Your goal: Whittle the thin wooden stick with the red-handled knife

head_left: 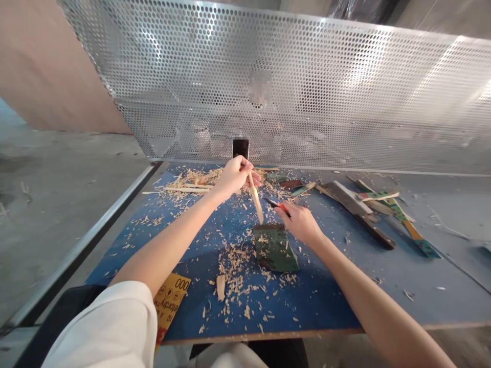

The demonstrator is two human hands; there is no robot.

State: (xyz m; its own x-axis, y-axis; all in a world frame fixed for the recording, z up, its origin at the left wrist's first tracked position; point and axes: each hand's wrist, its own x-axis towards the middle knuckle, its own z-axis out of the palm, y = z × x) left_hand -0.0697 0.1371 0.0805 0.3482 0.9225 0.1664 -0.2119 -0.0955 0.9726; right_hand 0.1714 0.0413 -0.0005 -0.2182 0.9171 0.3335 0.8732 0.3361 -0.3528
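My left hand (237,176) is closed on the upper end of a pale, narrow wooden stick (255,198), which slants down over the blue tabletop (184,240). A utility knife (279,206) with a red and black handle is gripped in my right hand (301,221). Its dark blade points left, close to the stick but apart from it. Just below the stick's lower tip lies a dark green, slightly curved piece (274,248). Wood shavings (238,260) are scattered all around, with a short pale wood chip (221,287) near the front.
A cleaver (358,214) with a dark handle lies to the right, beside painted wood strips (412,227). Behind stands a perforated metal panel (307,92), with a phone (240,148) against it. A yellow sandpaper sheet (174,299) lies at the front left.
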